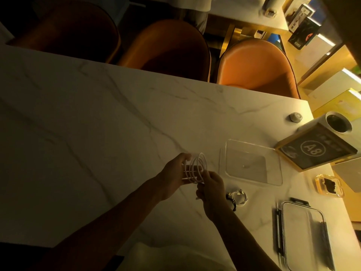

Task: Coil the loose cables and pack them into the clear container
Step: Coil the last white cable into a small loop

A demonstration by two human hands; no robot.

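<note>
A white cable (197,169) is wound in several loops around the fingers of my left hand (173,176), held above the marble table (97,124). My right hand (212,192) pinches the cable's loose end just below the loops. The clear container (252,163) lies open and empty on the table to the right of my hands. A second cable (237,197), white with a dark part, lies bundled on the table beside my right wrist. The container's lid (304,233) with dark clips lies at the lower right.
A framed sign marked A8 (314,150) stands at the right edge, with a white cylinder (337,124) behind it and a small round object (295,117) nearby. A small clear box with something dark (329,185) lies right of the container. Orange chairs (257,65) line the far side.
</note>
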